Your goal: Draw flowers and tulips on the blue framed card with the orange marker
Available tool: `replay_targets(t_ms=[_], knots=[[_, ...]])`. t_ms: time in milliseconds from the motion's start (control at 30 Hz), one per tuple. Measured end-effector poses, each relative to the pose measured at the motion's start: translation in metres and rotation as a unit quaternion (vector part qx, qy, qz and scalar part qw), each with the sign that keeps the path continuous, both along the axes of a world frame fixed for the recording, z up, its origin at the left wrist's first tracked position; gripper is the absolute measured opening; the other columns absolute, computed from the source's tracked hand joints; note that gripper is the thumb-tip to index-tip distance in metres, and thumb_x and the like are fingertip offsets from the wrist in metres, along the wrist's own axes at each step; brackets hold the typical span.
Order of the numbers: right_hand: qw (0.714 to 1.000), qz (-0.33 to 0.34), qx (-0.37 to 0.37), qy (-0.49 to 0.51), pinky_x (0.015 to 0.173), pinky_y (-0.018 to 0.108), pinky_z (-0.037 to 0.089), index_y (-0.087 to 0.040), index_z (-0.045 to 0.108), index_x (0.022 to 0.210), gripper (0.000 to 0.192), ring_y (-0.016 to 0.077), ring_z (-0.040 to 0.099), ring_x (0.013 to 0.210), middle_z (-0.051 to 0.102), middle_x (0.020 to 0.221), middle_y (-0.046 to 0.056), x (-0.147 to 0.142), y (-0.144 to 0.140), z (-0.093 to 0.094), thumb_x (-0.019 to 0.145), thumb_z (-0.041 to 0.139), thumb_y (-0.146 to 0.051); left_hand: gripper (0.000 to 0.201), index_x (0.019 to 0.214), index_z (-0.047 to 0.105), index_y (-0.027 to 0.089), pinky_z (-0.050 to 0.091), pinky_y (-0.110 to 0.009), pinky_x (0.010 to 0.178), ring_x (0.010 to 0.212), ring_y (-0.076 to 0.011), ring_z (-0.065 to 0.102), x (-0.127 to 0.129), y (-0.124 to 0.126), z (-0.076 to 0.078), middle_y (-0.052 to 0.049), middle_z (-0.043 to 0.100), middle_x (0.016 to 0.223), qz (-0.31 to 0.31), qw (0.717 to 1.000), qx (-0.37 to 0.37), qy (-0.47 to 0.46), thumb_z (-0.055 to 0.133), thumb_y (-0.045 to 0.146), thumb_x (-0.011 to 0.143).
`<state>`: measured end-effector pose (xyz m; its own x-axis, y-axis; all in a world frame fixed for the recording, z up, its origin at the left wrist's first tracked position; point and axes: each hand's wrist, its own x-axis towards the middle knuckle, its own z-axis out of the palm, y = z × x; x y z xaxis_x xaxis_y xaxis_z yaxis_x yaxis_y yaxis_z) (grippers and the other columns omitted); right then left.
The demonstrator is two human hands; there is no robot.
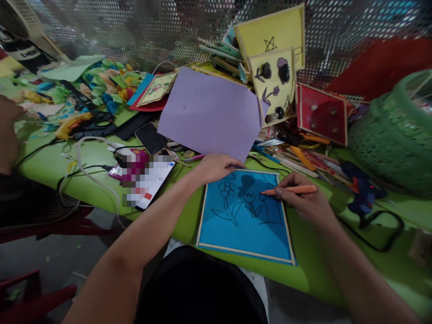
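A blue sheet (232, 236) edged with thin wooden sticks lies on the green table, with flowers drawn on it in dark lines. My right hand (305, 198) pinches an orange marker (299, 189), its tip at the flower drawing on the sheet's right side. Across the sheet's top left edge lies my left hand (221, 167), fingers stretched out and holding nothing. Just behind it is a large purple sheet (211, 110). A shadow falls on the blue sheet between my hands.
A lit phone (153, 186) lies left of my forearm, near cables. Framed pictures, including a yellow one (273, 85) and a red one (322, 112), lean behind. At right are a glue gun (362, 191) and a green basket (394, 135). Another person's arm (8, 135) shows far left.
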<state>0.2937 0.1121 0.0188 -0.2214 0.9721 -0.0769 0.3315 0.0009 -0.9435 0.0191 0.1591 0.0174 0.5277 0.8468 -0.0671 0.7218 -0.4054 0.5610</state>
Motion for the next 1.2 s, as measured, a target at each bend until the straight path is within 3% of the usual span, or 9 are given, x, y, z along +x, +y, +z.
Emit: replay_targets(t_ms=[433, 767, 1200], knots=[[0.998, -0.032, 0.043, -0.037, 0.055, 0.027, 0.045, -0.022, 0.063, 0.075, 0.024, 0.0158, 0.059, 0.061, 0.061, 0.067, 0.000, 0.005, 0.002, -0.009, 0.078, 0.078, -0.041, 0.035, 0.128, 0.072, 0.028, 0.049, -0.032, 0.103, 0.122, -0.0203, 0.067, 0.000, 0.001, -0.002, 0.000, 0.073, 0.132, 0.001, 1.000, -0.001, 0.000, 0.051, 0.027, 0.099], [0.997, -0.043, 0.039, -0.055, 0.050, 0.026, 0.040, -0.022, 0.062, 0.077, 0.024, 0.0170, 0.063, 0.059, 0.061, 0.064, -0.001, 0.009, 0.002, -0.011, 0.082, 0.076, -0.042, 0.035, 0.128, 0.072, 0.028, 0.049, -0.034, 0.104, 0.123, -0.0210, 0.066, 0.000, 0.000, 0.002, 0.000, 0.072, 0.132, 0.003, 1.000, -0.007, 0.000, 0.052, 0.026, 0.099], [0.998, -0.055, 0.025, -0.025, 0.058, 0.030, 0.051, -0.024, 0.061, 0.071, 0.024, 0.0217, 0.071, 0.068, 0.062, 0.068, 0.000, 0.004, 0.001, -0.001, 0.078, 0.078, -0.038, 0.037, 0.129, 0.072, 0.028, 0.049, -0.034, 0.105, 0.123, -0.0208, 0.066, 0.000, 0.000, 0.000, 0.000, 0.072, 0.133, 0.001, 1.000, 0.002, 0.005, 0.050, 0.025, 0.099]])
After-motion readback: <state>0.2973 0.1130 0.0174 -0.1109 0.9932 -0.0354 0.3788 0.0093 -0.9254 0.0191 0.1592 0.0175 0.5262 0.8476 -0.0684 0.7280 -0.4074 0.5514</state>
